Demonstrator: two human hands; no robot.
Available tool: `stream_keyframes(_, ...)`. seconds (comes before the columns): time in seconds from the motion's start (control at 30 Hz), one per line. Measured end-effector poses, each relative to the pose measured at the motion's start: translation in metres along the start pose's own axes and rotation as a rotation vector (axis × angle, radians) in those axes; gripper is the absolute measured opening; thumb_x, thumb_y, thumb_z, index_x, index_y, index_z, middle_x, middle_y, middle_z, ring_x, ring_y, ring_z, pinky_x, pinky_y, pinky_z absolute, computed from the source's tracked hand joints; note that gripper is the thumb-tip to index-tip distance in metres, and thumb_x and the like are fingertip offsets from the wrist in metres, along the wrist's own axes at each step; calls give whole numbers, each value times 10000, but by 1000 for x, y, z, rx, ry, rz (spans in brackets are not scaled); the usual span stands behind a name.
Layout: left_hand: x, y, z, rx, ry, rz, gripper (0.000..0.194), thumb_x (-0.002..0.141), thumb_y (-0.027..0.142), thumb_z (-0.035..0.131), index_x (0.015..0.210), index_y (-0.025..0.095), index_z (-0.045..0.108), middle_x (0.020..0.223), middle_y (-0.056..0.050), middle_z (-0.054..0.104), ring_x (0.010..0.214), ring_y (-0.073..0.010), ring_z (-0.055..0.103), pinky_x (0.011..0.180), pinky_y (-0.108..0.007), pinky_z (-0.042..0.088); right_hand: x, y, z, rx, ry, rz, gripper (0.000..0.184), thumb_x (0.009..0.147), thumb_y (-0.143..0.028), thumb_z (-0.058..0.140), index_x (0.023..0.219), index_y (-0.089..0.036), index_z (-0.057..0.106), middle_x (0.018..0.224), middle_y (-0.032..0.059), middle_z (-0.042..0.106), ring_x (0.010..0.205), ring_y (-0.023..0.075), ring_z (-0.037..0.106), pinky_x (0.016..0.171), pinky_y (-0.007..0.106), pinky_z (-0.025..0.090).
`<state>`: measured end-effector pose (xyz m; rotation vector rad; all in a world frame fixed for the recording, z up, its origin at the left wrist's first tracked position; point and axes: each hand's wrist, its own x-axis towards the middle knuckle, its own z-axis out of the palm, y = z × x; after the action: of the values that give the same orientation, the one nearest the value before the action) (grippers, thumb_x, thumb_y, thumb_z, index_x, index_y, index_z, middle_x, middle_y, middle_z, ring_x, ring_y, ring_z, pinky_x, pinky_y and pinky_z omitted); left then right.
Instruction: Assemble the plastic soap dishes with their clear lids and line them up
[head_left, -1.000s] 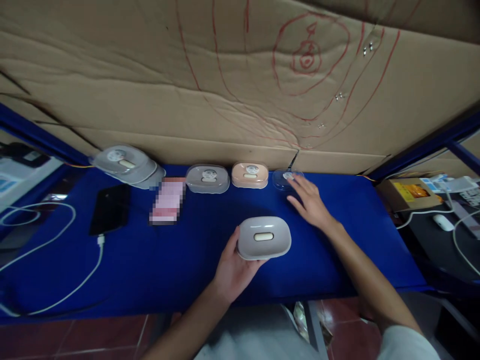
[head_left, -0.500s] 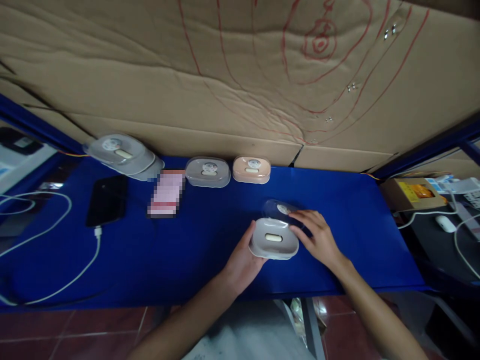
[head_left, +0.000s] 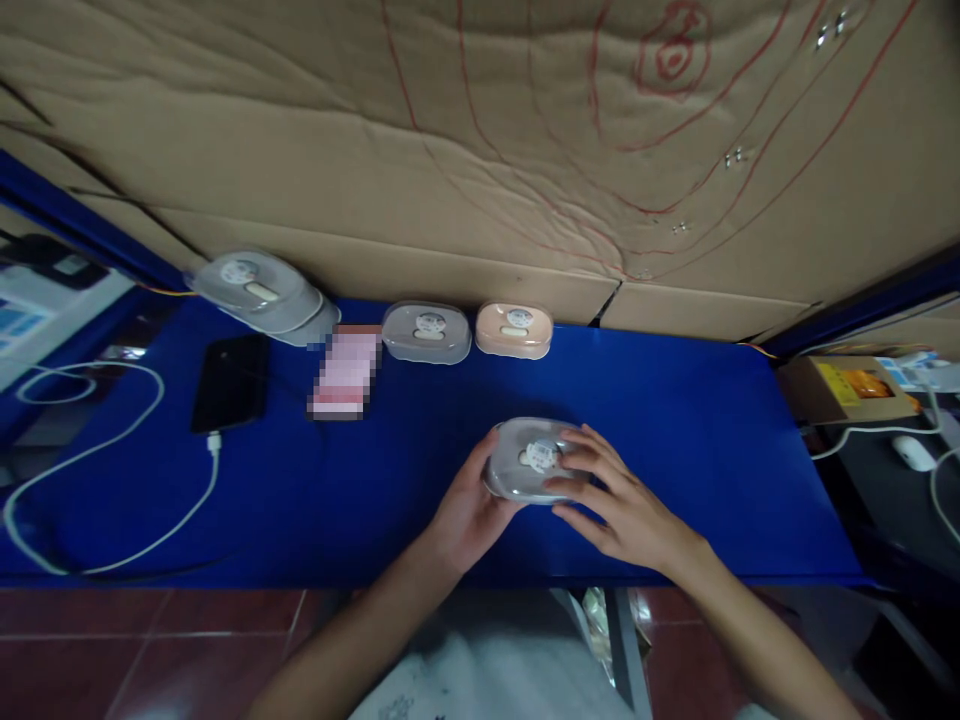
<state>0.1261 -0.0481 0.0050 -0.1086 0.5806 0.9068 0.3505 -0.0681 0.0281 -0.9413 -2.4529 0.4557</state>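
My left hand is closed around the left side of a grey soap box, with the thumb along its upper left rim. A clear lid with a round white label now covers the box; whether it is fully seated I cannot tell. Across the lid's right part lie the spread fingers of my right hand, its thumb at the front edge. Behind, against the cardboard, stand a lidded grey soap box and a lidded peach soap box.
Stacked grey soap boxes stand at the back left. Nearby lie a phone with a blurred pink screen and a black phone plugged into a white cable. Cardboard walls off the back of the blue table.
The clear lid has moved from behind the grey soap box onto its top, carried by my right hand. My left hand still holds the box. The view has shifted slightly.
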Motion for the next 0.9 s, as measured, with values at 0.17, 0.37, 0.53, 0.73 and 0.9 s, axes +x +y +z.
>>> stream_keyframes(0.17, -2, 1, 1, 173, 63, 115, 340, 1009, 421, 651, 1182, 142, 739, 1169, -94, 794, 1144, -225, 725, 1069, -335, 541, 11, 1, 7, -55, 44, -19, 414, 1003, -320, 679, 1402, -261, 587, 1571, 143, 449, 1585, 359, 289, 1239, 617, 408)
stream_keyframes(0.37, -11, 28, -27, 771, 138, 534, 672, 990, 603, 598, 1567, 309, 419, 1573, -125, 546, 1481, -286, 499, 1231, -500, 393, -1, 80, -2, -123, 133, 59, 503, 1015, -341, 646, 1501, -314, 518, 1545, 124, 526, 1535, 367, 390, 1202, 645, 425)
stream_keyframes(0.53, 5, 125, -24, 1904, 115, 1153, 781, 965, 489, 671, 1625, 250, 329, 1698, -161, 344, 1593, -335, 280, 1299, -575, 218, 0, 162, -28, -250, 167, 151, 464, 1006, -434, 633, 1436, -273, 571, 1487, 146, 581, 1476, 361, 460, 1197, 624, 390)
stream_keyframes(0.73, 62, 226, 1, 2506, -2, 968, 990, 890, 587, 722, 1663, 178, 258, 1723, -212, 277, 1613, -426, 164, 1276, -631, 157, 24, 159, -35, -466, 171, 261, 526, 1000, -533, 598, 1462, -286, 546, 1583, 123, 528, 1527, 386, 378, 1215, 675, 207)
stream_keyframes(0.9, 69, 238, 6, 2475, 43, 841, 1037, 803, 642, 779, 1628, 197, 334, 1595, -215, 465, 1474, -409, 441, 1188, -555, 368, 43, 107, -13, -419, 150, 163, 470, 1053, -486, 536, 1471, -272, 547, 1588, 134, 518, 1520, 348, 397, 1218, 599, 263)
